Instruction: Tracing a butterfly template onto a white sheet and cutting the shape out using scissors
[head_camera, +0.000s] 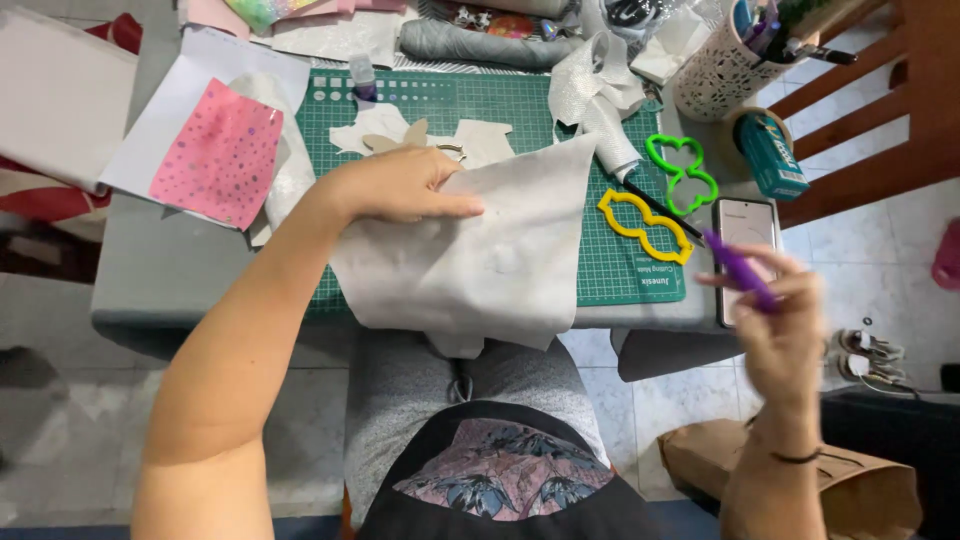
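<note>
While beside phone (745, 225), upright teal box (772, 155).

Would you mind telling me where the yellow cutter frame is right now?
In the head view, the yellow cutter frame lies on the right part of the green cutting mat, just below the green cutter frame and left of the phone.

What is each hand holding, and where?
The right hand grips a purple pen by its lower end. The left hand holds nothing, resting flat on white fabric.
</note>
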